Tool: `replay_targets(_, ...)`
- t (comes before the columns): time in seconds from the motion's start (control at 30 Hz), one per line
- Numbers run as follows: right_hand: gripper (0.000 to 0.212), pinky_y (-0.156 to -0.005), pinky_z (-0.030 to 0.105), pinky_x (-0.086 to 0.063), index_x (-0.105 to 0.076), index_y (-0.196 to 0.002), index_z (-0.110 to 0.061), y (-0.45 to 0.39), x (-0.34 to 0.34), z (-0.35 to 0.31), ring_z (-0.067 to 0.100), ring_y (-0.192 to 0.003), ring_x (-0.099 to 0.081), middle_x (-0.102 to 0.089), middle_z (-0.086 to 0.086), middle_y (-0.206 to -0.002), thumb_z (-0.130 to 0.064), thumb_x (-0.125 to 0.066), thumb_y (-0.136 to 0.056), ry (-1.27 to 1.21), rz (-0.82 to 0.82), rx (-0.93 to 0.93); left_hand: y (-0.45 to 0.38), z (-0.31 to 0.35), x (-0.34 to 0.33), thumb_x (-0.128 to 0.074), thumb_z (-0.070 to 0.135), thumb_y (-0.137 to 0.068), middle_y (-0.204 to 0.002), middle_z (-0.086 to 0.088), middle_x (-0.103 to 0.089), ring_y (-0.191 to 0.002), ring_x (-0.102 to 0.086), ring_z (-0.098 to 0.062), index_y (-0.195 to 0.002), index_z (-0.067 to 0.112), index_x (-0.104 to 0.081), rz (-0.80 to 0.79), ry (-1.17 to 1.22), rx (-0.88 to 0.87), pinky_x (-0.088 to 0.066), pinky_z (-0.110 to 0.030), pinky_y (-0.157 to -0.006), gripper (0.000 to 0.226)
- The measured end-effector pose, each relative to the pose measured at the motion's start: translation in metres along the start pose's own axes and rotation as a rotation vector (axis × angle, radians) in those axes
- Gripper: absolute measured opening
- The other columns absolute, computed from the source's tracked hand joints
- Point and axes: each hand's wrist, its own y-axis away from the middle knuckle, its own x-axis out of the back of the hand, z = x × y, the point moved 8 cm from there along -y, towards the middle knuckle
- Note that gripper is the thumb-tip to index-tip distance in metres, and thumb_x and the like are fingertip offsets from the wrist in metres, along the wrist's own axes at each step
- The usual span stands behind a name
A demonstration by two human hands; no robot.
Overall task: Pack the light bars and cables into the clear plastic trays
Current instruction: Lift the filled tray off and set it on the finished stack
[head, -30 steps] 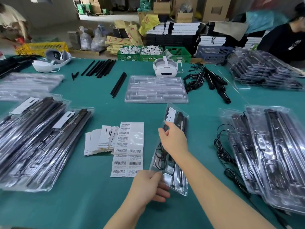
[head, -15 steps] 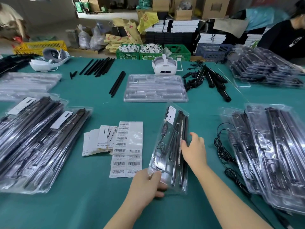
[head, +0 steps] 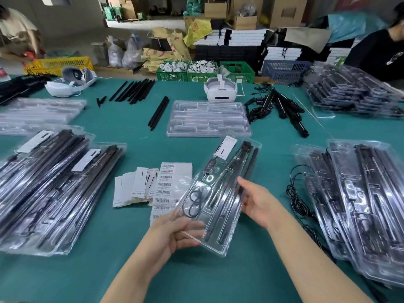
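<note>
- Filled clear tray (head: pixel 215 196) now off the bench (head: pixel 131 270), tilted; half a second ago it lay flat.
- Left hand (head: pixel 175 231) fingers curl, gripping near corner; right hand (head: pixel 256 201) fingers grip its right edge.
- Light bars (head: pixel 235 182) and coiled cable (head: pixel 194 202) seated between both grips; likely headed for the finished stack (head: pixel 54 184).

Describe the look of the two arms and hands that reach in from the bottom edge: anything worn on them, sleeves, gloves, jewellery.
Both arms are bare up to the picture's lower edge: no sleeve shows on either forearm. The left hand and the right hand wear no gloves. No ring, watch, bracelet or strap shows on the fingers or wrists. The nails look short and unpainted. No marks or tape show.
</note>
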Motion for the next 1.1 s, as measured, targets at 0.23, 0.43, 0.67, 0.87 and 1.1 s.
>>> replay_targets(0.23, 0.030, -0.068, 0.036, -0.060, -0.062, -0.124, -0.002, 0.000, -0.041, -0.013, 0.024, -0.082, -0.071, -0.075, 0.013, -0.105, -0.012, -0.065, -0.095, -0.005, 0.014, 0.113, 0.014, 0.061, 0.032, -0.071, 0.064, -0.075, -0.106, 0.014, -0.074, -0.090, -0.073, -0.012, -0.120, 0.047, -0.061, 0.334, -0.548, -0.258, -0.055, -0.031, -0.077, 0.049)
replay_targets(0.43, 0.020, -0.073, 0.036, -0.061, -0.065, -0.116, -0.007, 0.014, -0.086, -0.017, 0.018, -0.082, -0.073, -0.077, 0.005, -0.100, -0.013, -0.063, -0.098, 0.091, -0.048, 0.200, 0.004, 0.119, 0.022, -0.052, 0.056, -0.095, -0.133, 0.006, -0.062, -0.112, -0.061, -0.017, -0.143, 0.029, -0.046, 0.561, -1.316, -0.373, -0.047, -0.034, -0.089, 0.055)
replay_targets(0.67, 0.030, -0.077, 0.036, -0.061, -0.062, -0.121, -0.010, 0.016, -0.126, 0.001, 0.026, -0.096, -0.073, -0.074, 0.010, -0.111, -0.027, -0.064, -0.097, 0.234, -0.203, 0.175, -0.003, 0.163, 0.032, -0.057, 0.050, -0.096, -0.103, -0.001, -0.071, -0.067, -0.060, -0.012, -0.137, 0.029, -0.057, 0.656, -1.149, -0.430, -0.046, -0.028, -0.065, 0.046)
replay_targets(0.87, 0.048, -0.096, 0.030, -0.044, -0.054, -0.135, -0.021, 0.004, -0.035, -0.026, 0.017, -0.121, -0.056, -0.063, -0.005, -0.129, -0.044, -0.062, -0.094, 1.261, 0.276, 0.554, 0.029, 0.206, 0.147, -0.065, 0.045, -0.091, -0.073, 0.001, -0.068, -0.069, -0.063, -0.026, -0.120, 0.023, -0.071, 0.907, -1.198, -0.386, -0.045, -0.030, -0.064, 0.036)
replay_targets(1.1, 0.050, -0.118, 0.038, -0.025, -0.054, -0.138, -0.016, -0.008, 0.023, -0.003, 0.023, -0.142, -0.037, -0.049, 0.005, -0.147, -0.048, -0.047, -0.100, 1.714, 0.466, 0.554, 0.064, 0.217, 0.248, -0.066, 0.045, -0.092, -0.068, -0.006, -0.065, -0.057, -0.058, -0.022, -0.130, 0.024, -0.064, 1.066, -1.340, -0.171, -0.046, -0.030, -0.057, 0.044)
